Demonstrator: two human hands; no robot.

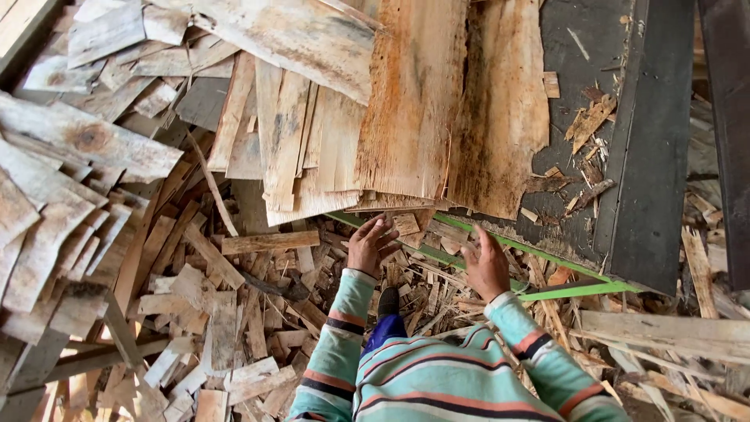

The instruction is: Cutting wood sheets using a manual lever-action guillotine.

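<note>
Thin wood veneer sheets (pixel 422 101) lie overlapping on a dark machine table (pixel 648 156) with a green front edge (pixel 547 254). My left hand (pixel 369 246) reaches up just below the hanging ends of the veneer sheets, fingers spread and curled, holding nothing. My right hand (pixel 486 264) is raised beside it near the green edge, fingers apart and empty. Both arms wear striped teal sleeves (pixel 437 375).
Broken veneer scraps and splinters (pixel 234 312) cover the floor below. More grey, weathered veneer pieces (pixel 70 156) are heaped at the left. Dark beams (pixel 734 117) stand at the right, with long strips (pixel 664 328) lying under them.
</note>
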